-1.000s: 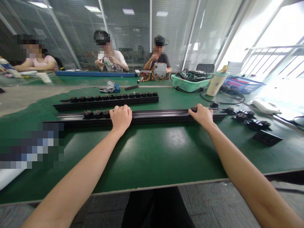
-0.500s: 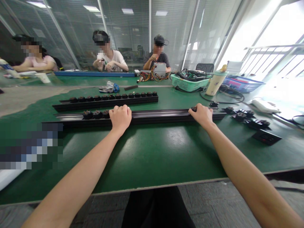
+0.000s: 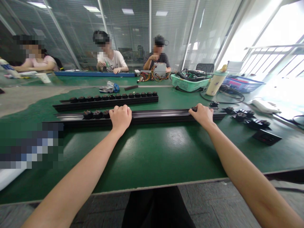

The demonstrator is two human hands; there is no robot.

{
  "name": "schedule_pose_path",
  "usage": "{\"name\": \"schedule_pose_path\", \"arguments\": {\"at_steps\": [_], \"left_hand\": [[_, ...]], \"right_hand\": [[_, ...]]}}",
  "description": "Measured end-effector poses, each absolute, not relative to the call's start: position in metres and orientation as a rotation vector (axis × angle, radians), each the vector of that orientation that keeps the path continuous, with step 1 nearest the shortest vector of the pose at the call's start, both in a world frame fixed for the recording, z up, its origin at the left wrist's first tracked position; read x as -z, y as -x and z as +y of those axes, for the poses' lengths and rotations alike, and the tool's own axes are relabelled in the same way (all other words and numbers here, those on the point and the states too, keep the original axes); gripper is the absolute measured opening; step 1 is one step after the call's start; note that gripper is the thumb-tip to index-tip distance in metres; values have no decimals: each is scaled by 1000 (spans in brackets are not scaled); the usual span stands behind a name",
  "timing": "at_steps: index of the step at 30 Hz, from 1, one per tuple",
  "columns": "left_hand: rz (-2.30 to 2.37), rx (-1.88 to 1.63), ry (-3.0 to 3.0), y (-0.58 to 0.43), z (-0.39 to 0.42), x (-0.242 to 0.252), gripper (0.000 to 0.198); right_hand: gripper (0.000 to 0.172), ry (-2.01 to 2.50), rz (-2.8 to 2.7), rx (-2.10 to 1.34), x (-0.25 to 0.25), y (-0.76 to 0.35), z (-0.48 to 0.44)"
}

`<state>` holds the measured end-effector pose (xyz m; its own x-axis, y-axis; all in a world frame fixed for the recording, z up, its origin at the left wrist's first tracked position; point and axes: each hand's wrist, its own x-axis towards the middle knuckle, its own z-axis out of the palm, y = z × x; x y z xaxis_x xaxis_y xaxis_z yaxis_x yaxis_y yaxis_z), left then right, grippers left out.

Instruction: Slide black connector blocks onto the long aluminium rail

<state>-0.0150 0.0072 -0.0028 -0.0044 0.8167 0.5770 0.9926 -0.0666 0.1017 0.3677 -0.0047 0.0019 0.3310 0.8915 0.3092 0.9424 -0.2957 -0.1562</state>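
on the near side of the long black rail (image 3: pixel 163 118), the green table (image 3: pixel 152 158) runs to a pale edge. the left hand (image 3: pixel 120 118) lies over the rail a little left of its middle, its grip curled down and closed on it; what is under the palm is hidden. the right hand (image 3: pixel 202 114) is toward the rail's right end, its grip pinching a small black module (image 3: pixel 194 109) that it mostly covers. three round black pieces (image 3: pixel 97 114) sit in the rail's channel, just left of the left hand. off the rail's right end are several loose modules (image 3: pixel 241 116) and, nearer, a tilted black plate (image 3: pixel 267 136). beyond the rail, a second rail (image 3: pixel 106 104) lies roughly alongside, topped with a row of round pieces (image 3: pixel 98 98). farther behind the rail are a grey-and-blue bundle (image 3: pixel 109 87) and, toward its right end, a pale yellow tumbler (image 3: pixel 215 85) beside a green basket (image 3: pixel 187 85) of cables. farthest beyond it sit three people (image 3: pixel 112 60).
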Motion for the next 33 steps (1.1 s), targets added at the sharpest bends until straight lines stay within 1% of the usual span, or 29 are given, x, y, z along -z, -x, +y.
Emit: {"name": "schedule_pose_path", "arguments": {"at_steps": [5,19,33], "left_hand": [[-1884,724,1943,15,7,3,45],[-1896,747,1964,13,3,3,44],[-1884,743,1952,13,4,6,43]], "right_hand": [[43,2304,-1639,231,-1,-369,-4],[38,2290,-1628,237,1,-370,-5],[41,2329,-1621,303,4,-380,-3]]}}
